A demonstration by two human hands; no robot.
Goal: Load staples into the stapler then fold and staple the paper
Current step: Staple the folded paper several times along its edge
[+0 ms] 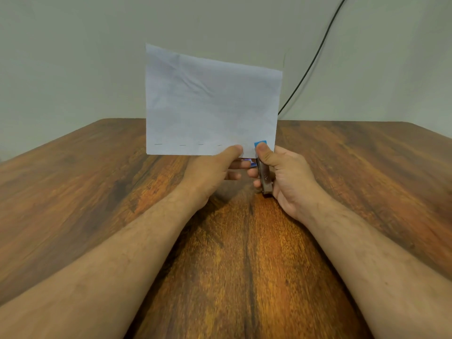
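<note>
The paper (pixel 212 101) is light and limp, and faint creases show across its sheet. It will sag or twist unless held near the edge being worked, so the best hold is a pinch on the lower edge just beside the stapling spot. That is where the left hand (pixel 215 172) has it: the thumb lies on the near face at the lower edge and the fingers are curled behind, a closed pinch on the sheet. The paper stands upright above both hands, lifted clear of the bench (pixel 73 192).

A row of staples (pixel 188 144) runs along the lower edge, out to the left of the left hand's grip.

The stapler (pixel 264 172) is small, rigid and smooth, and a full wrap suits it. The right hand (pixel 283 177) has it wrapped, thumb on the blue tip, fingers curled round the body, the grip clenched on it. Its head sits over the paper's lower right corner, just right of the left thumb. Judging from this, another staple is about to go in at that corner.
</note>
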